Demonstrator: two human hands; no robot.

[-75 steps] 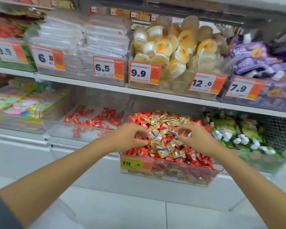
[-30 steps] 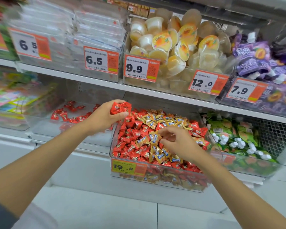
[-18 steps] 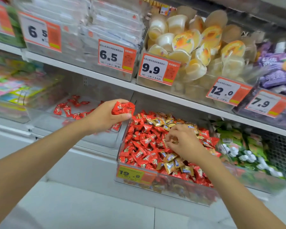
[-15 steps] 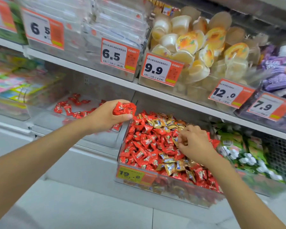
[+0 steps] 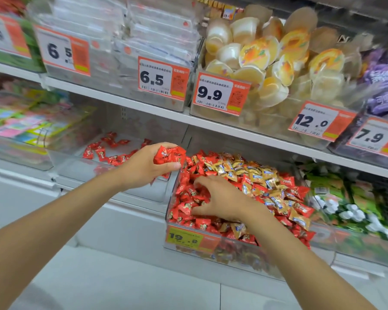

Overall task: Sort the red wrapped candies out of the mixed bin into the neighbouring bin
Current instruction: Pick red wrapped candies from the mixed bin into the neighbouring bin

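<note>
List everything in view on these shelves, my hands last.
Mixed bin: one, clear, lower shelf centre.
Red candies: many, red, in both bins.
Gold candies: many, gold, in mixed bin.
Neighbouring bin: one, clear, left of mixed bin.
Jelly cups: many, yellow-white, upper shelf.
Purple pouches: several, purple, upper right.
Green packets: several, green, lower right.
Price tags: several, orange-white, bin fronts.
Left hand: grips red handful between the bins.
Right hand: on mixed bin's candies, grip unclear.
</note>
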